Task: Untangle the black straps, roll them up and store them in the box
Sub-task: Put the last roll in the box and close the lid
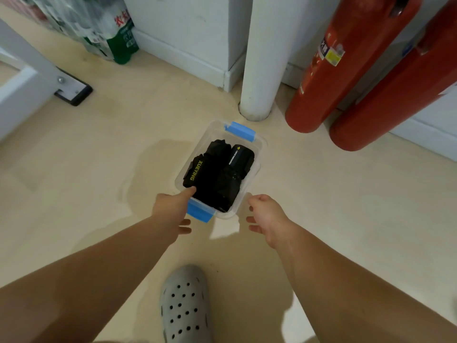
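The left hand [173,209] gripped the near end of the clear plastic box [257,144]. Its thumb lay over the rim and touched a strap roll, while its fingers showed underneath, beside the near blue latch [200,214]. The right hand [265,216] sat at the box's near right corner with its thumb tip at the rim. Its fingers were loosely curled just short of the wall and held nothing I could see. I couldn't tell whether the box rested on the beige floor [123,125] or hung a little above it. The black straps [217,179] lay rolled up and packed side by side inside the box. The left roll [197,169] carried yellow XUEYING lettering, and the right roll [241,157] had small white print too fine to read. A second blue latch [239,131] was on the box's far end. Just beyond that end stood a white pipe [257,58], with two red fire extinguishers [346,70] to its right. Far off to the box's left were wrapped green bottles [111,33] and a white frame leg on a black foot plate [74,91]. Nearer me than the box was a grey perforated clog [185,305].
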